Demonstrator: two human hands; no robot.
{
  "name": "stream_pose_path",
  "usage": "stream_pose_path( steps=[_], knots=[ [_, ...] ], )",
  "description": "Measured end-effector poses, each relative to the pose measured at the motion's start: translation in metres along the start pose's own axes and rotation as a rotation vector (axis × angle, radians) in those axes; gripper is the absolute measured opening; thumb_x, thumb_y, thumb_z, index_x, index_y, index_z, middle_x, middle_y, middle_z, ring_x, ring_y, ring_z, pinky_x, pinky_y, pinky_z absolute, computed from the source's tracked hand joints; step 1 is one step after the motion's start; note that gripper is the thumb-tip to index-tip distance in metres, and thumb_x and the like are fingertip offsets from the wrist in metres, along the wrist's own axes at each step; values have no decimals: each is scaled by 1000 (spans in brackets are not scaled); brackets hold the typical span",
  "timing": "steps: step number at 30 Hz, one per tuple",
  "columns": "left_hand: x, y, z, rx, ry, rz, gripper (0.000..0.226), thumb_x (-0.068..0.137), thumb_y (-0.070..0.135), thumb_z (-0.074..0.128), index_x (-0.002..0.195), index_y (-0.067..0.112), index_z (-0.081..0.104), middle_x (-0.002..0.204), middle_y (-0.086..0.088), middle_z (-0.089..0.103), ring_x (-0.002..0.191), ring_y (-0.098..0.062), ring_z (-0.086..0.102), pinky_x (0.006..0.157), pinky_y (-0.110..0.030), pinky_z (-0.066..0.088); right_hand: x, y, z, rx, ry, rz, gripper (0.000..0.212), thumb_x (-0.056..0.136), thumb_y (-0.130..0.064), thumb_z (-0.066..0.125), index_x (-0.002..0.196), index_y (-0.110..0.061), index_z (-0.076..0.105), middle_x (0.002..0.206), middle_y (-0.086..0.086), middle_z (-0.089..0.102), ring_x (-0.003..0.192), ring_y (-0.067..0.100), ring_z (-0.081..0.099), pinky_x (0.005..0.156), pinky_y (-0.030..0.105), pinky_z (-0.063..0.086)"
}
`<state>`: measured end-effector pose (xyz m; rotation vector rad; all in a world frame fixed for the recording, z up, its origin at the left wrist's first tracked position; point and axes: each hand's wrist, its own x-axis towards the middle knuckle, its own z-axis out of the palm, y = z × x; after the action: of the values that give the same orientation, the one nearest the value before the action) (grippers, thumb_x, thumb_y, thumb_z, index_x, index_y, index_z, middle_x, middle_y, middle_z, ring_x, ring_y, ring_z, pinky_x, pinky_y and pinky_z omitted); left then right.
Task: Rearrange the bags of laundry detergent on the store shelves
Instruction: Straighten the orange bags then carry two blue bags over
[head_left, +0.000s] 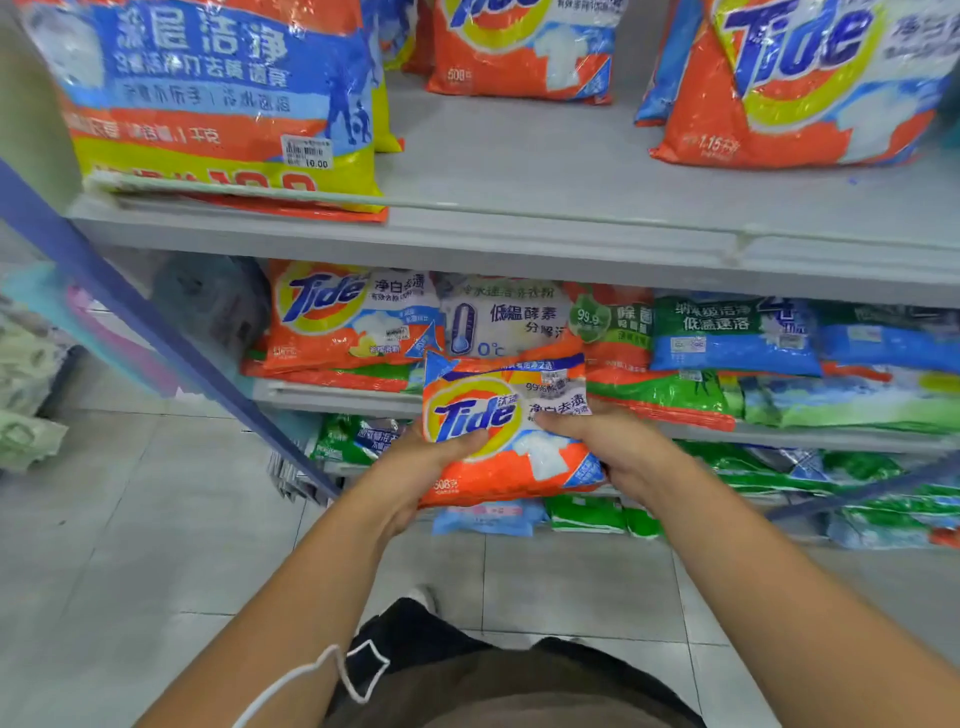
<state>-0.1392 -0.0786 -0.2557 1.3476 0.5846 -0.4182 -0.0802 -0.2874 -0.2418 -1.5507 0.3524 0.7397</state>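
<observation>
Big bag, upper shelf left: glossy crinkled plastic sack (218, 98), blue, orange and yellow, its bottom edge overhanging the lip of the grey upper shelf (519, 171).
Left hand: left hand (415, 467) with its grip clamped on the left edge of the held bag, thumb over the printed front.
Held bag: small orange Tide bag (506, 431), soft shiny film with a wrinkled pillow shape, held in the air before the middle shelf, touching no shelf.
Right hand: right hand (608, 441) grasping the bag's right edge, thumb on the front.
Middle shelf: flat stacks of orange, white, green and blue bags (727, 338) packed side by side to the front edge.
Open room: bare grey shelf board between the upper bags; pale tiled floor (130, 519) below left.
</observation>
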Motion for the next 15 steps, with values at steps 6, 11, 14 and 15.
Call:
stream_pose_path(
  steps=[6,11,14,15],
  knots=[
    [-53,5,25,-66,90,95,30,80,21,83,106,23,69,83,1,80,60,-11,74,43,-19,50,-42,1,-20,120,12,-150,21,94,-12,69,114,-17,71,100,9,80,81,26,78,70,39,64],
    [-86,13,46,-70,155,181,23,87,24,77,108,22,68,92,0,80,68,-9,76,50,-21,55,-73,-11,-35,103,-22,-247,21,95,-13,68,115,-18,71,99,3,81,86,24,78,69,35,63],
    [-99,23,48,-86,167,230,40,77,27,79,115,19,69,105,-6,80,90,-22,78,77,-36,61,-93,-23,-42,89,-120,-324,22,96,-14,65,117,-23,69,106,2,80,94,24,77,76,37,62],
    [-106,29,50,-83,173,248,46,73,28,80,117,19,69,104,-6,80,89,-23,78,77,-36,61,-99,-27,-43,82,-144,-342,22,97,-14,64,115,-25,68,108,0,79,95,23,77,76,37,62]
  ],
)
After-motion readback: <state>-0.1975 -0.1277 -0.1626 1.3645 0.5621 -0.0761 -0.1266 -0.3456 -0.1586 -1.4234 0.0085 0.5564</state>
